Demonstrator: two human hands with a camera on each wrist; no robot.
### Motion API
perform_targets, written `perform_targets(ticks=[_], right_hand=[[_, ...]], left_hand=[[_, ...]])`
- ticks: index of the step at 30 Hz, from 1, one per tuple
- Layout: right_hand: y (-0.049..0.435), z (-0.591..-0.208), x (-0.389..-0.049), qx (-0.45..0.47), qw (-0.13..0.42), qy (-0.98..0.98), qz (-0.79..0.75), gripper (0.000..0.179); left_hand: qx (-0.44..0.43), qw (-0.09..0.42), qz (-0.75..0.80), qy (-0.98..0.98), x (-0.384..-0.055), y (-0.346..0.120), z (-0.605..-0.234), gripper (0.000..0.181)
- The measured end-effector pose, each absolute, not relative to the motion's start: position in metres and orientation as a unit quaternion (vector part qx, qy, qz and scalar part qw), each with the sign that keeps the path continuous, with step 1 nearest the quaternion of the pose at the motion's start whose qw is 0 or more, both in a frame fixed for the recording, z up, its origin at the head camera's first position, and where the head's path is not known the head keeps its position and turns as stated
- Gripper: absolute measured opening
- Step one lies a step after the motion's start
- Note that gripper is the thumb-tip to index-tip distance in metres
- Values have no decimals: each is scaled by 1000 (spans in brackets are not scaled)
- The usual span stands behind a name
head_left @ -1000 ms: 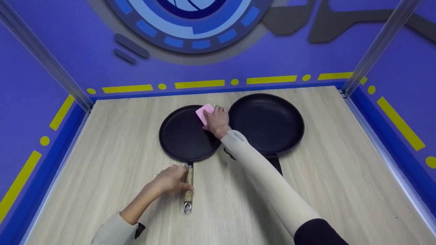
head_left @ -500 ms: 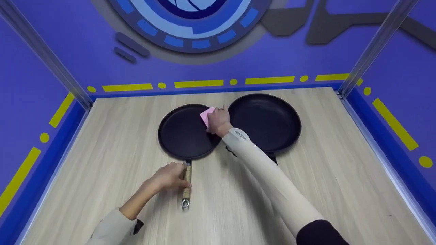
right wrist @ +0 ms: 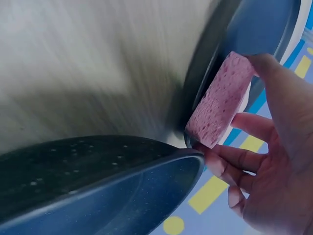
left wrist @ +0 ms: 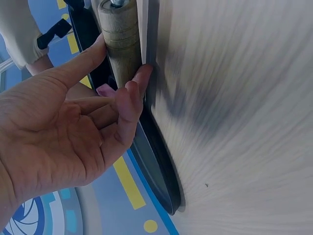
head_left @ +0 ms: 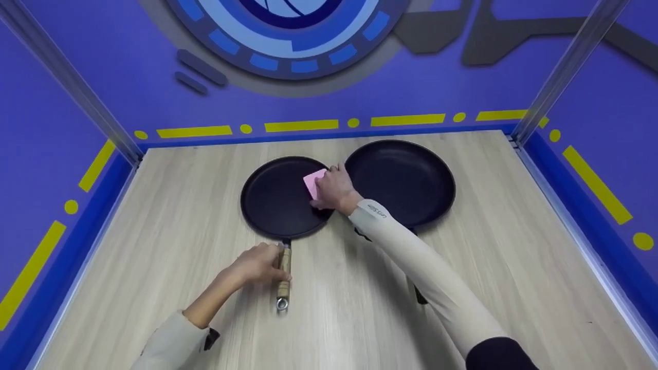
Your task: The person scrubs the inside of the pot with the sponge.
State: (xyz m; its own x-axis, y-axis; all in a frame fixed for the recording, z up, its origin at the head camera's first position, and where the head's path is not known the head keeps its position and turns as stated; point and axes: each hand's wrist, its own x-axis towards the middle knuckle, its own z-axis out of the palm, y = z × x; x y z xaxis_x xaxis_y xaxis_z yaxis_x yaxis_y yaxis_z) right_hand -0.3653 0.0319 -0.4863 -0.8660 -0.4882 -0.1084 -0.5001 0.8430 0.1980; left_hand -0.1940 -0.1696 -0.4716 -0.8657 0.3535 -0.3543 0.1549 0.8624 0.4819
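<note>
A flat black pan point(head_left: 280, 200) lies on the table, its wooden handle point(head_left: 284, 267) pointing toward me. My left hand point(head_left: 257, 264) pinches that handle from the left; in the left wrist view the thumb is on one side of the wood point(left wrist: 121, 49) and fingertips on the other. Over the pan's right side, my right hand point(head_left: 335, 190) grips a pink sponge point(head_left: 311, 182) against the inside near the rim. The right wrist view shows the porous sponge point(right wrist: 222, 100) between thumb and fingers, one edge at the pan. The hand and wrist hide part of the rim.
A larger, deeper black frying pan point(head_left: 403, 180) sits just right of the flat one, its handle mostly behind my right forearm point(head_left: 426, 267). The pale wooden table point(head_left: 169, 216) is enclosed by blue-purple walls point(head_left: 329, 108) at the back and both sides.
My right hand has slid the sponge down the flat pan's right side, toward me and slightly right. The left hand keeps its hold on the handle.
</note>
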Motion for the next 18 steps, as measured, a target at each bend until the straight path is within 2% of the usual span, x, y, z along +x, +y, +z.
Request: perform_targets(ticks=[6, 13, 15, 18], right_hand=[[36, -484, -350, -312, 24, 947, 78, 57], [34, -486, -331, -368, 5, 927, 74, 56], [31, -487, -325, -387, -4, 920, 61, 56], [27, -488, -318, -409, -20, 911, 54, 54]], left_hand=[[134, 225, 221, 939, -195, -169, -472, 54], [140, 228, 219, 938, -194, -169, -473, 39], [149, 231, 224, 935, -193, -170, -473, 44], [163, 241, 238, 927, -190, -171, -474, 65]])
